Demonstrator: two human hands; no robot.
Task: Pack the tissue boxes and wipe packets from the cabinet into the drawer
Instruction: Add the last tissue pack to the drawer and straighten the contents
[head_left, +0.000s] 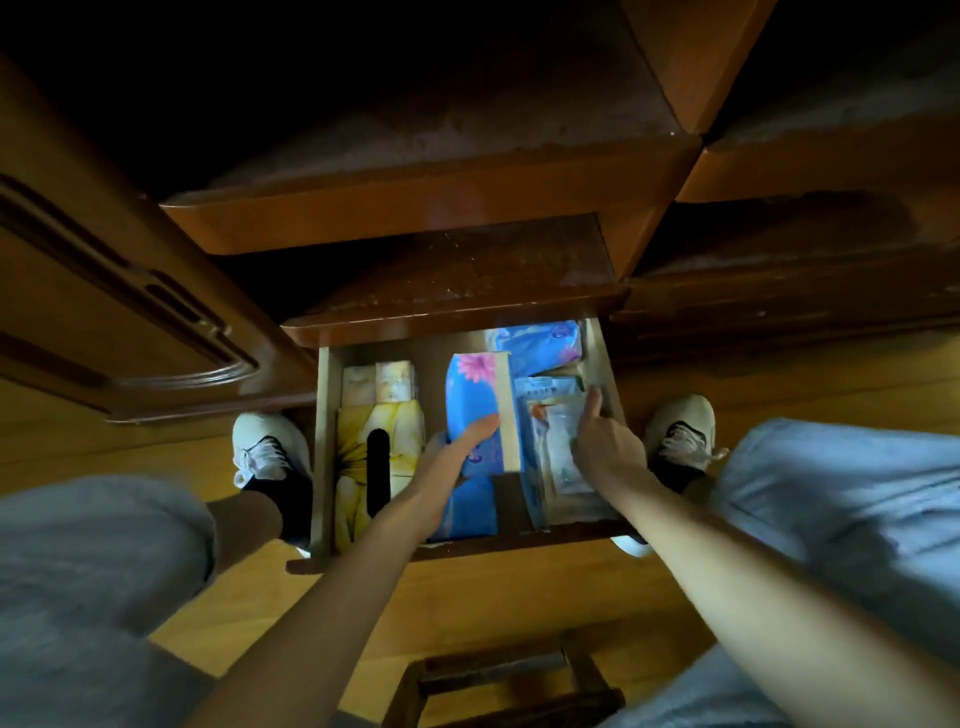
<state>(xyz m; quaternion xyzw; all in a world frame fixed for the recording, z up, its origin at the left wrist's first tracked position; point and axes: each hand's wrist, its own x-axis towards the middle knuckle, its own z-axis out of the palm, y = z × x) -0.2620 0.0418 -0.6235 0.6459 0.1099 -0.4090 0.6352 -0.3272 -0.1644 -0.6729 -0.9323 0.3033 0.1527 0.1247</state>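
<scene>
The wooden drawer (323, 441) stands pulled out below me. My left hand (457, 447) grips a blue tissue box with pink flowers (475, 395), held tilted on its edge in the drawer's middle. Under it lies another blue pack (470, 506). My right hand (605, 441) presses with straight fingers on several clear wipe packets (558, 462) standing at the drawer's right side. A yellow tissue box (379, 452) with a dark slot fills the left side, with small pale packs (379, 383) behind it. One more blue pack (540, 340) sits at the back right.
Dusty cabinet shelves (441, 171) rise above the drawer. A cabinet door (119, 312) hangs open on the left. My shoes (265, 447) flank the drawer on the wooden floor. A small wooden stool (509, 675) stands below, between my knees.
</scene>
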